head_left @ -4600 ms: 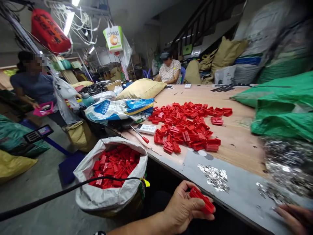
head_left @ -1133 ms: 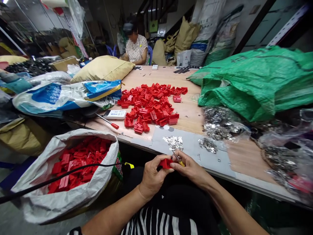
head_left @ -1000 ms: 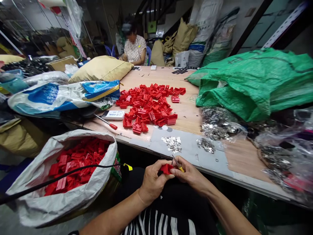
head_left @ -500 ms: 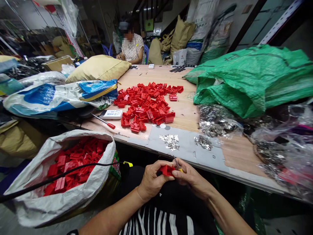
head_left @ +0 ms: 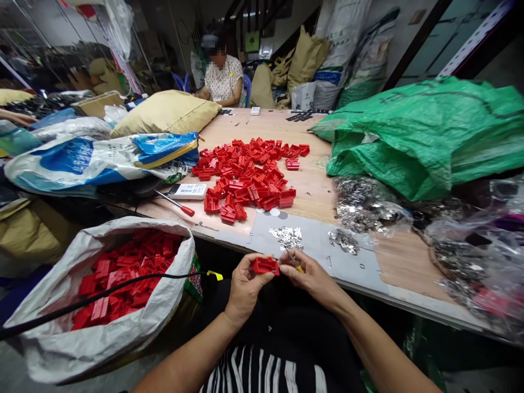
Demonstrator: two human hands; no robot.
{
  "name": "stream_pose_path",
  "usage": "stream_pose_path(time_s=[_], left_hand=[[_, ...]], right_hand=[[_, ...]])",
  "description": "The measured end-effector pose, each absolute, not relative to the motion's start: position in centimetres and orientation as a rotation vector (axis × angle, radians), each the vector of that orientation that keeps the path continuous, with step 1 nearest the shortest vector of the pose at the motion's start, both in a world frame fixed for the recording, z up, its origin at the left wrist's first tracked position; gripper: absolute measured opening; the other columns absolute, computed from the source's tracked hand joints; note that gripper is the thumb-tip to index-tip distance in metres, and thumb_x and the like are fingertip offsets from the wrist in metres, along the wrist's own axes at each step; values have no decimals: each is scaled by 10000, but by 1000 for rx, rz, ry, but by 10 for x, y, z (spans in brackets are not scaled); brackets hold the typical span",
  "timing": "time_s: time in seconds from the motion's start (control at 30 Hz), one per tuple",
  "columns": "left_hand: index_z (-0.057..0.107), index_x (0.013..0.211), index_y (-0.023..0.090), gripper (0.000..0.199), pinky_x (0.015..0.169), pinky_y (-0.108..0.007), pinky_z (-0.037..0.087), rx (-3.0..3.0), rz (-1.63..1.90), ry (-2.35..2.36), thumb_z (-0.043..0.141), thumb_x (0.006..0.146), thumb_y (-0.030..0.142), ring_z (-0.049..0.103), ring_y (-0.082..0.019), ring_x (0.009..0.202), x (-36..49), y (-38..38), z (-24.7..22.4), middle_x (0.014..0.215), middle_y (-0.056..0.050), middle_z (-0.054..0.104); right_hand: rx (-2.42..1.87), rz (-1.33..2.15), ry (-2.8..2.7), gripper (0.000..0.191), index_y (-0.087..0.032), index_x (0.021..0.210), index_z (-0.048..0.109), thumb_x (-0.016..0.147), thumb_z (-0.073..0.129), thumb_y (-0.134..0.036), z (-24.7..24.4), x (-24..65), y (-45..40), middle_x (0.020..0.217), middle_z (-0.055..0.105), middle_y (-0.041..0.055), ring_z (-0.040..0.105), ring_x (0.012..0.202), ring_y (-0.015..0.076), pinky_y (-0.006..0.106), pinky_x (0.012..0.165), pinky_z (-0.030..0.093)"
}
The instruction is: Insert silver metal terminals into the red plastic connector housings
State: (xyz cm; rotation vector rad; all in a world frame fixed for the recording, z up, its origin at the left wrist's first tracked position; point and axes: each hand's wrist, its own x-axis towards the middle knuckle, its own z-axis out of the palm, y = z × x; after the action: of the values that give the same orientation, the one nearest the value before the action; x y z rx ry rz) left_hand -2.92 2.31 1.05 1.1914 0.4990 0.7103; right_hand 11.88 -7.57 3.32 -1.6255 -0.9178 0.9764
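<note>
Between its thumb and fingers my left hand [head_left: 245, 286] holds a red plastic part [head_left: 265, 266], its hollow side showing. Close by on the right, my right hand [head_left: 309, 275] is closed on a thin tool with a yellow handle [head_left: 300, 268], its metal shaft pointing up and left. Both hands are over my lap at the table's front edge. Small silver metal pieces [head_left: 286, 237] lie on the grey sheet [head_left: 262, 226] just beyond them. Further back is a large pile of red parts [head_left: 249, 180].
An open white sack [head_left: 36, 327] of red parts stands at the left, a black cable crossing it. A red-handled screwdriver [head_left: 186, 210] lies beside a white box [head_left: 188, 191]. Green sack [head_left: 426, 136] and bagged metal pieces [head_left: 356, 204] are on the right. A person [head_left: 223, 79] sits across the table.
My left hand has moved left and slightly up with the red part, which now shows its hollow side. The right hand has risen slightly with the tool, and a small gap separates the hands.
</note>
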Motion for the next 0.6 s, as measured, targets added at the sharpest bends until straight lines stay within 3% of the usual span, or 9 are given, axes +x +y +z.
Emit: stream_pose_path(time_s=[0.1, 0.17, 0.6], left_hand=[[629, 997, 168, 298, 914, -330, 514, 1181, 772, 573, 735, 729, 242, 671, -181, 952, -26, 30, 10, 1044, -67, 713], [632, 1004, 171, 300, 913, -321, 509, 1183, 779, 568, 732, 729, 238, 665, -172, 952, -25, 33, 11, 1052, -62, 708], [632, 994, 178, 308, 854, -286, 504, 1180, 808, 574, 742, 718, 258, 635, -151, 894, -24, 41, 8, 980, -36, 676]], right_hand=[[-2052, 408, -1191, 103, -206, 934, 594, 881, 544, -279, 35, 136, -62, 906, 646, 39, 596, 813, 193, 306, 712, 436], [-2220, 210, -1305, 115, -201, 957, 609, 888, 517, -211, 35, 144, -53, 965, 657, 57, 611, 871, 212, 324, 758, 442], [-2447, 199, -1431, 64, -204, 861, 583, 902, 536, -219, 37, 157, -30, 915, 627, 39, 597, 822, 184, 277, 691, 409]])
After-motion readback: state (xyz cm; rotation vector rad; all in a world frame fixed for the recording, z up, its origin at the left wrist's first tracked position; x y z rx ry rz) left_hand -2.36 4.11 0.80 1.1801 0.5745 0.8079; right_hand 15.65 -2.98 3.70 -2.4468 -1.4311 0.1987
